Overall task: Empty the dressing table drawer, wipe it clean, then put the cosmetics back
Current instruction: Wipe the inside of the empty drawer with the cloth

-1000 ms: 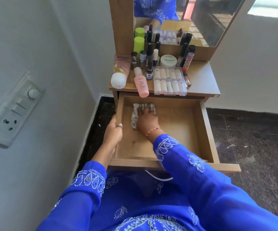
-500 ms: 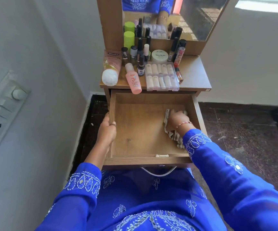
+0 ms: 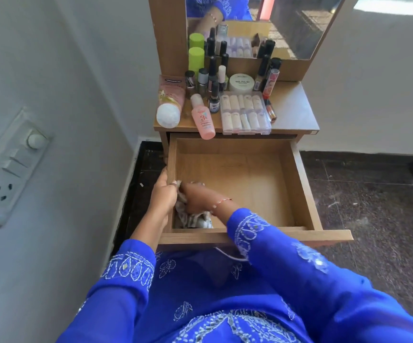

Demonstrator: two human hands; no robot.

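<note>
The wooden drawer (image 3: 301, 184) of the dressing table stands pulled out, with only a cloth inside. My left hand (image 3: 162, 194) grips the drawer's left wall. My right hand (image 3: 198, 198) presses a pale striped cloth (image 3: 193, 221) into the drawer's near left corner, fingers curled over it. The cosmetics stand on the tabletop (image 3: 292, 112): a pink tube (image 3: 169, 102), a pink bottle (image 3: 203, 117), a clear case of nail tips (image 3: 244, 112), a white jar (image 3: 241, 82), a green bottle (image 3: 196, 59) and several dark nail polish bottles (image 3: 214, 78).
A mirror (image 3: 262, 23) rises behind the tabletop. A white wall with a switch and socket panel (image 3: 10, 167) runs close on the left. Dark stone floor (image 3: 373, 206) lies to the right of the drawer. My blue embroidered clothing fills the foreground.
My right hand swept the cloth from the drawer's back left to its right side, then to the near left corner. My left hand kept hold of the left wall.
</note>
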